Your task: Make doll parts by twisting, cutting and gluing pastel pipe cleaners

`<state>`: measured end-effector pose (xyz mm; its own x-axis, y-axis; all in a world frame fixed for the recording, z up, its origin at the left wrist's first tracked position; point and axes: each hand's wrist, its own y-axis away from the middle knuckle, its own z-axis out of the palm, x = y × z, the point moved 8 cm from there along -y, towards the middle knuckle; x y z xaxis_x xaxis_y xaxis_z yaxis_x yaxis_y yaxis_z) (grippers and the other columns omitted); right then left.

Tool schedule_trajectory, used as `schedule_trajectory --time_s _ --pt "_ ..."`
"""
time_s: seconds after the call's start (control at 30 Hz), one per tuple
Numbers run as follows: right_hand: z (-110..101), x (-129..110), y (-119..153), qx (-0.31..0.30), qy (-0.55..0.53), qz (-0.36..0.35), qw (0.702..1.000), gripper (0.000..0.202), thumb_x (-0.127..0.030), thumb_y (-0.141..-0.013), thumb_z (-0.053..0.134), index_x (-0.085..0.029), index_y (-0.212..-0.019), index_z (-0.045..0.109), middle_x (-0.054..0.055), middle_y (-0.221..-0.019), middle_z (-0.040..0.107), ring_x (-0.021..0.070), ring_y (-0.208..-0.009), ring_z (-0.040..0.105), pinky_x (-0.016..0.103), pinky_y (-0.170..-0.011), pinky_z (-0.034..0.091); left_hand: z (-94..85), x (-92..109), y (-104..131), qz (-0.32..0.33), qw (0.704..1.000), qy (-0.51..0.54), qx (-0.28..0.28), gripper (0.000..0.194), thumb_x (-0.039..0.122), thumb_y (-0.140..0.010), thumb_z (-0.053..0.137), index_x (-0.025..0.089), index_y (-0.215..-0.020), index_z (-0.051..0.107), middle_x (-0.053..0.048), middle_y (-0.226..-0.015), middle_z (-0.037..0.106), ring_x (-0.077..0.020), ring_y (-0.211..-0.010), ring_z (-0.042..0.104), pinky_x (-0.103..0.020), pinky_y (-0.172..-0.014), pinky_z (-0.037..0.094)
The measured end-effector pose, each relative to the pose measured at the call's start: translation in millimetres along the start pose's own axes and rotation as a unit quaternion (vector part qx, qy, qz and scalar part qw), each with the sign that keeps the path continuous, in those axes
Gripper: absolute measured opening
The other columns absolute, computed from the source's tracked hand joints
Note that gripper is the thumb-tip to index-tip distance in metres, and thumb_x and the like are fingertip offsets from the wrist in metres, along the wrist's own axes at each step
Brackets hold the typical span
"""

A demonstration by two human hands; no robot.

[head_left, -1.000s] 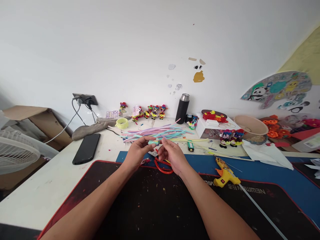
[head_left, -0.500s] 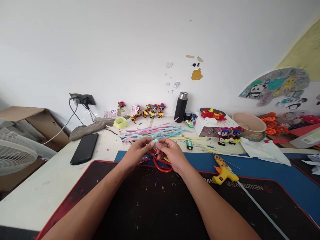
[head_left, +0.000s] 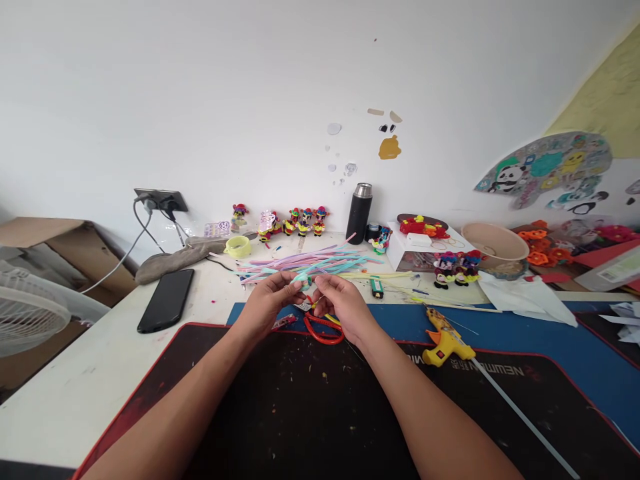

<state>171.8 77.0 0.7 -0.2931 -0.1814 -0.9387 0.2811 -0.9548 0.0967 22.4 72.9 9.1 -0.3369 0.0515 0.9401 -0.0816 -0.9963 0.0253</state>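
Observation:
My left hand [head_left: 267,300] pinches a small mint-green coil [head_left: 303,280], which looks like wound pipe cleaner, between thumb and fingers. Close by on the right, my right hand [head_left: 345,303] has its thumb and fingers curled together; whatever they grip, if anything, is too small to make out. Below the hands lie red-handled scissors [head_left: 325,333], their blades partly hidden by fingers. Behind the hands, a loose bundle of pastel pipe cleaners [head_left: 320,259] in pink, purple and mint is spread over the table.
A yellow glue gun [head_left: 445,343] with a long glue stick lies on the dark mat [head_left: 300,413] at right. A phone [head_left: 166,300] rests at left. Farther back stand a black flask [head_left: 359,217], several small figures [head_left: 305,221], yellow tape [head_left: 237,246] and a green lighter [head_left: 377,287].
The hands have parted slightly, and the mint-green coil now shows more in my left fingers, a bit farther left. My right fingers have drawn back from it. The view has shifted slightly.

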Motion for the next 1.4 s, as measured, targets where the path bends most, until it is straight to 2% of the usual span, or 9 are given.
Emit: schedule_trajectory --time_s 0.27,0.47,0.67,0.9,1.23,1.4 --pt "0.4 3.6 -1.4 -0.006 0.004 -0.001 1.0 0.044 -0.054 -0.072 0.085 -0.018 -0.09 0.068 -0.001 -0.067 0.067 0.0121 -0.049 0.061 0.025 -0.05 0.049 6.1 -2.5 1.8 -0.007 0.999 -0.035 -0.032 0.041 0.036 -0.068 0.092 0.017 -0.098 0.073 -0.003 -0.086 0.073 -0.0157 -0.068 0.068 -0.029 -0.071 0.056" --pt "0.7 3.3 -1.9 -0.007 0.003 0.0 1.0 0.042 -0.055 -0.074 0.083 -0.018 -0.087 0.068 -0.001 -0.067 0.067 0.0122 -0.05 0.062 0.025 -0.05 0.048 8.3 2.8 4.2 0.032 0.997 -0.044 -0.048 0.045 0.038 -0.078 0.086 0.021 -0.114 0.067 -0.001 -0.082 0.07 -0.0176 -0.071 0.07 -0.03 -0.071 0.057" --pt "0.1 3.3 -0.1 0.001 0.004 0.004 1.0 0.045 -0.056 -0.072 0.084 -0.018 -0.086 0.067 -0.001 -0.065 0.066 0.0124 -0.049 0.062 0.025 -0.049 0.048 10.1 2.2 4.8 0.03 0.995 -0.076 -0.056 0.032 0.04 -0.078 0.085 0.02 -0.101 0.073 -0.002 -0.08 0.071 -0.0172 -0.07 0.068 -0.03 -0.071 0.056" --pt "1.1 2.6 -0.3 -0.004 -0.001 0.001 1.0 0.044 -0.057 -0.073 0.083 -0.018 -0.084 0.068 0.0 -0.067 0.067 0.0124 -0.049 0.062 0.026 -0.051 0.05 5.6 2.4 3.7 0.008 0.999 -0.029 -0.018 0.034 0.039 -0.069 0.091 0.017 -0.091 0.076 -0.003 -0.077 0.071 -0.0161 -0.067 0.066 -0.029 -0.067 0.055" --pt "1.0 4.3 -1.0 -0.002 0.003 0.003 1.0 0.047 -0.056 -0.069 0.085 -0.017 -0.09 0.068 -0.002 -0.064 0.067 0.0127 -0.049 0.062 0.026 -0.05 0.049 7.9 1.0 3.1 -0.004 1.0 -0.018 -0.02 0.036 0.038 -0.067 0.093 0.016 -0.091 0.077 -0.002 -0.075 0.071 -0.0148 -0.065 0.067 -0.026 -0.063 0.055" --pt "-0.6 2.9 -1.2 0.004 0.004 0.0 1.0 0.045 -0.056 -0.071 0.083 -0.017 -0.086 0.068 -0.001 -0.066 0.067 0.0123 -0.049 0.063 0.025 -0.05 0.049 6.2 1.1 2.6 -0.008 1.0 0.0 -0.011 0.037 0.037 -0.065 0.094 0.016 -0.089 0.076 -0.002 -0.074 0.071 -0.014 -0.064 0.067 -0.025 -0.062 0.054"
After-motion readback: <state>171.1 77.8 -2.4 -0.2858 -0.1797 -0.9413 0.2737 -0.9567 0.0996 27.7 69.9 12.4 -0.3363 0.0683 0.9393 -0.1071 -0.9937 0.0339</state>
